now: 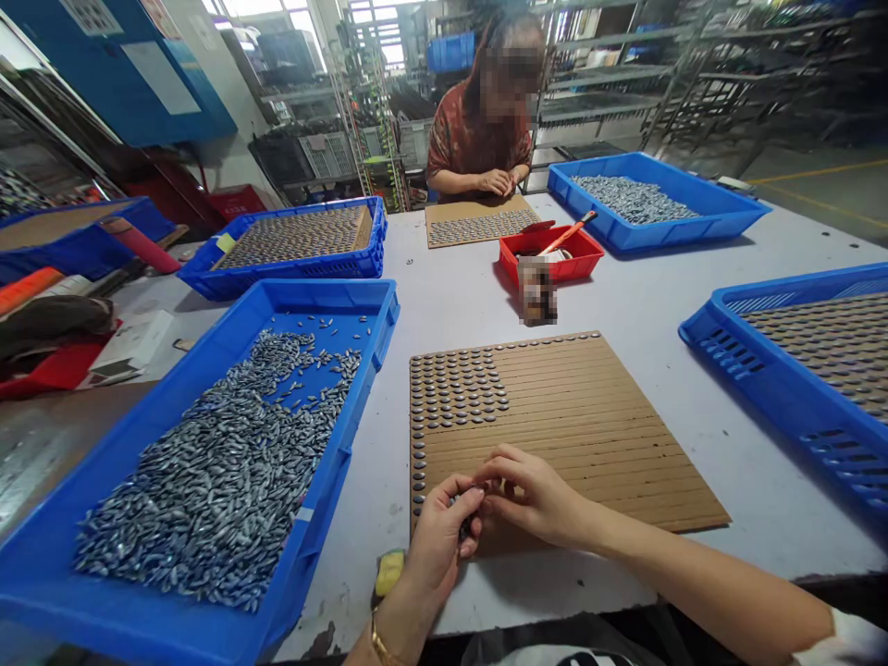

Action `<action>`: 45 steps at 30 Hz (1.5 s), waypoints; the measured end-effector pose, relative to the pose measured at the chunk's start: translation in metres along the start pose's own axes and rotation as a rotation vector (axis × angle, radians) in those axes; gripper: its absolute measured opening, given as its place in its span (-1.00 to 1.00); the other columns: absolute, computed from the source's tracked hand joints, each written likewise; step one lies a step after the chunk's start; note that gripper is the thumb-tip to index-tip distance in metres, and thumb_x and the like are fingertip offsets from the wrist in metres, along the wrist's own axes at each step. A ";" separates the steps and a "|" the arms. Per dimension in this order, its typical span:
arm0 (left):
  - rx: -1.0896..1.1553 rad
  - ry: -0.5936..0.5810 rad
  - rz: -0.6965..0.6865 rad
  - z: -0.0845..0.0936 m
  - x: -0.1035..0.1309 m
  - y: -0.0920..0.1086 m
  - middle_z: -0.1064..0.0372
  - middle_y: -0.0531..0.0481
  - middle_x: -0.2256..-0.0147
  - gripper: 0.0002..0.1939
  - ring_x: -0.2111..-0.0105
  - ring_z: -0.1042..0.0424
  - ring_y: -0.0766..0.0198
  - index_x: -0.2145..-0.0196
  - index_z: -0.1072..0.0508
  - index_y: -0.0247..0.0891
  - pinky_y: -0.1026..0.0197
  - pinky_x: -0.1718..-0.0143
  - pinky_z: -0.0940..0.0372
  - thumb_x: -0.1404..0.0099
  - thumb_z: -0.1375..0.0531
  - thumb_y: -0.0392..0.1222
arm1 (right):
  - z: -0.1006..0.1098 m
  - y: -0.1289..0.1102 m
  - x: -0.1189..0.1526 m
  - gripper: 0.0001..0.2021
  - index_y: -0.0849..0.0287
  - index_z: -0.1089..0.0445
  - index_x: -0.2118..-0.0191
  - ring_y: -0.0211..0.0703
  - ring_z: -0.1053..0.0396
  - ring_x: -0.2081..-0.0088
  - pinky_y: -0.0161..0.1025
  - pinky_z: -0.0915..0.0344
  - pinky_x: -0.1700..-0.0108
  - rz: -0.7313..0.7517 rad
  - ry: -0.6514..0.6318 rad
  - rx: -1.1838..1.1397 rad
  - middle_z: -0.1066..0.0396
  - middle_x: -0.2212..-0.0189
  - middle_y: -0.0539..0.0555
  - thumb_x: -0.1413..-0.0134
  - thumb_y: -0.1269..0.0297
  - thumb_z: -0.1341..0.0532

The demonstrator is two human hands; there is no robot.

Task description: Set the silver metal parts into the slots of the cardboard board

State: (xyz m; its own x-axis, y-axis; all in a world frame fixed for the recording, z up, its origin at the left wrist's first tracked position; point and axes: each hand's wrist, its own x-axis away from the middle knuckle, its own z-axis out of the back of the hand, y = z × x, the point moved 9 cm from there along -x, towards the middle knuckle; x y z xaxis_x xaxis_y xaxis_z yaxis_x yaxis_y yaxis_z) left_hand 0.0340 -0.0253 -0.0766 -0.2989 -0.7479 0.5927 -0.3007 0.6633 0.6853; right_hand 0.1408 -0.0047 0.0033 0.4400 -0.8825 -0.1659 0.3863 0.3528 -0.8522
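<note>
My left hand (438, 532) is curled around several small, shiny, grey oval metal pieces (464, 529), partly hidden by its fingers. Against its thumb and fingertips, my right hand (537, 497) is closed in a pinch; whatever lies between those fingertips is too small to make out. Both hands are over the near edge of a ridged cardboard sheet (575, 435). Rows of the same oval pieces (458, 387) lie in its grooves at the far left corner, with single lines along the left and far edges. A blue tray (323, 518) to my left holds a large heap of loose pieces (208, 472).
Across the white table (444, 296) a person (478, 139) works at another cardboard sheet (444, 215). A red bin (575, 266) with an orange-handled tool stands mid-table. Blue trays (721, 231) stand far right, near right (728, 342) and far left (378, 245). A yellow block (389, 573) lies beside my left wrist.
</note>
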 end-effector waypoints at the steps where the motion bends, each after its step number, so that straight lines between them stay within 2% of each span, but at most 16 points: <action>1: -0.009 -0.001 0.005 0.000 0.000 0.000 -0.26 0.11 0.52 -0.73 0.66 -0.16 0.54 0.36 -0.37 -0.29 0.47 0.74 0.15 -0.04 -0.34 -0.13 | 0.000 -0.003 0.001 -0.86 0.14 -0.39 0.15 -0.27 -0.31 0.30 -0.35 -0.26 0.29 0.044 0.008 0.065 -0.33 0.31 0.05 -0.16 0.38 -0.18; 3: -0.031 -0.005 0.006 -0.002 0.001 0.001 -0.22 0.11 0.55 -0.76 0.66 -0.15 0.53 0.39 -0.41 -0.32 0.46 0.75 0.17 -0.05 -0.32 -0.13 | -0.002 -0.009 0.004 -0.87 0.15 -0.39 0.18 -0.26 -0.30 0.30 -0.34 -0.26 0.29 0.133 0.022 0.201 -0.32 0.31 0.07 -0.19 0.41 -0.12; 7: -0.073 -0.036 0.029 -0.009 0.003 0.000 -0.28 0.05 0.52 -0.80 0.67 -0.14 0.53 0.45 -0.41 -0.34 0.45 0.76 0.17 -0.08 -0.27 -0.13 | -0.004 -0.014 0.009 -0.81 0.16 -0.41 0.19 -0.22 -0.30 0.33 -0.33 -0.25 0.34 0.245 0.044 0.450 -0.35 0.34 0.10 -0.25 0.39 -0.05; 9: -0.088 -0.057 0.054 -0.012 0.003 -0.003 -0.31 0.03 0.52 -0.80 0.69 -0.14 0.53 0.42 -0.41 -0.34 0.45 0.77 0.18 -0.11 -0.25 -0.12 | -0.003 -0.013 0.009 -0.82 0.15 -0.42 0.17 -0.22 -0.30 0.35 -0.33 -0.24 0.37 0.266 0.045 0.506 -0.36 0.35 0.10 -0.25 0.37 -0.06; 11: -0.078 -0.078 0.086 -0.013 0.002 -0.005 -0.33 0.03 0.53 -0.79 0.72 -0.12 0.52 0.35 -0.41 -0.32 0.45 0.78 0.19 -0.15 -0.23 -0.11 | 0.002 -0.008 0.008 -0.82 0.12 -0.42 0.16 -0.24 -0.32 0.35 -0.35 -0.25 0.36 0.252 0.036 0.467 -0.38 0.34 0.09 -0.24 0.37 -0.08; 14: 0.038 -0.085 0.161 -0.014 0.004 -0.002 -0.31 0.05 0.54 -0.78 0.75 -0.08 0.53 0.26 -0.39 -0.31 0.46 0.80 0.19 -0.19 -0.19 -0.11 | 0.021 0.008 0.006 -0.84 0.12 -0.41 0.18 -0.27 -0.35 0.35 -0.36 -0.26 0.33 0.157 0.072 0.313 -0.40 0.35 0.06 -0.24 0.39 -0.09; 17: 0.212 -0.059 0.183 -0.018 0.010 0.018 -0.29 0.06 0.51 -0.82 0.72 -0.11 0.53 0.32 -0.37 -0.29 0.48 0.81 0.14 -0.20 -0.17 -0.11 | 0.052 0.030 0.007 -0.89 0.13 -0.40 0.24 -0.26 -0.34 0.37 -0.33 -0.26 0.32 0.036 0.169 0.236 -0.41 0.39 0.03 -0.22 0.37 -0.12; 20: 0.326 -0.020 -0.027 -0.021 0.012 0.053 -0.30 0.04 0.47 -0.88 0.62 -0.24 0.46 0.37 -0.34 -0.27 0.48 0.80 0.06 -0.23 -0.14 -0.15 | 0.079 0.051 0.009 -0.90 0.13 -0.40 0.28 -0.25 -0.33 0.40 -0.30 -0.25 0.36 -0.031 0.251 0.268 -0.42 0.41 0.03 -0.21 0.32 -0.13; 21: 0.328 -0.026 -0.005 -0.025 0.010 0.052 -0.29 0.03 0.47 -0.89 0.62 -0.24 0.45 0.36 -0.35 -0.27 0.48 0.80 0.05 -0.23 -0.13 -0.17 | 0.086 0.057 0.009 -0.89 0.13 -0.40 0.29 -0.24 -0.32 0.41 -0.30 -0.24 0.36 -0.037 0.273 0.294 -0.42 0.42 0.03 -0.21 0.30 -0.13; 23: 0.318 -0.041 0.100 -0.032 0.004 0.036 -0.24 0.06 0.50 -0.89 0.67 -0.15 0.49 0.33 -0.36 -0.29 0.48 0.80 0.08 -0.22 -0.14 -0.19 | 0.092 0.067 0.007 -0.87 0.14 -0.41 0.30 -0.23 -0.32 0.41 -0.28 -0.25 0.34 -0.038 0.286 0.350 -0.42 0.41 0.05 -0.21 0.28 -0.12; 26: 0.302 -0.042 0.211 -0.035 -0.007 0.008 -0.18 0.10 0.53 -0.86 0.69 -0.08 0.52 0.32 -0.36 -0.31 0.47 0.79 0.15 -0.19 -0.15 -0.19 | 0.087 0.077 -0.002 -0.85 0.14 -0.40 0.29 -0.21 -0.35 0.36 -0.27 -0.27 0.28 -0.018 0.255 0.426 -0.44 0.37 0.06 -0.23 0.29 -0.10; 28: 0.283 -0.053 0.194 -0.035 -0.012 0.000 -0.19 0.09 0.53 -0.83 0.68 -0.10 0.51 0.29 -0.37 -0.32 0.46 0.77 0.14 -0.18 -0.16 -0.18 | 0.078 0.080 -0.009 -0.83 0.14 -0.40 0.27 -0.21 -0.37 0.32 -0.28 -0.27 0.25 0.008 0.213 0.490 -0.45 0.33 0.07 -0.26 0.31 -0.07; 31: 0.239 -0.052 0.136 -0.032 -0.013 -0.001 -0.23 0.07 0.51 -0.82 0.65 -0.15 0.48 0.25 -0.36 -0.30 0.45 0.74 0.10 -0.15 -0.16 -0.23 | 0.062 0.081 -0.018 -0.80 0.14 -0.41 0.25 -0.22 -0.37 0.29 -0.30 -0.26 0.23 0.053 0.152 0.601 -0.44 0.30 0.09 -0.28 0.33 -0.04; 35: 0.191 -0.029 0.145 -0.029 -0.009 -0.006 -0.28 0.07 0.49 -0.80 0.63 -0.20 0.47 0.24 -0.31 -0.24 0.46 0.72 0.09 -0.15 -0.19 -0.23 | 0.050 0.081 -0.024 -0.77 0.15 -0.43 0.26 -0.23 -0.35 0.29 -0.33 -0.24 0.23 0.083 0.100 0.715 -0.43 0.31 0.10 -0.29 0.35 -0.03; 42: 0.137 -0.061 0.108 -0.031 -0.006 -0.009 -0.34 0.05 0.45 -0.72 0.60 -0.25 0.47 0.26 -0.31 -0.25 0.45 0.69 0.00 -0.18 -0.25 -0.04 | 0.049 0.080 -0.023 -0.77 0.15 -0.45 0.23 -0.21 -0.32 0.29 -0.32 -0.23 0.25 0.105 0.084 0.781 -0.40 0.29 0.11 -0.26 0.40 -0.03; 45: 0.113 -0.037 0.078 -0.029 -0.005 -0.006 -0.34 0.05 0.47 -0.68 0.61 -0.25 0.48 0.27 -0.33 -0.26 0.44 0.69 -0.01 -0.15 -0.27 0.01 | 0.049 0.079 -0.021 -0.75 0.14 -0.44 0.17 -0.19 -0.32 0.26 -0.30 -0.25 0.22 0.130 0.068 0.755 -0.39 0.28 0.12 -0.24 0.44 -0.02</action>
State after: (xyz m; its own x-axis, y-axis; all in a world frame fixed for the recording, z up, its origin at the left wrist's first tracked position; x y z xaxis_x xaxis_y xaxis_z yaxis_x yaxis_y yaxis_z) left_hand 0.0642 -0.0261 -0.0714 -0.3577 -0.6936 0.6254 -0.3743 0.7200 0.5844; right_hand 0.2016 0.0573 -0.0363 0.4787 -0.8278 -0.2927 0.7941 0.5504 -0.2578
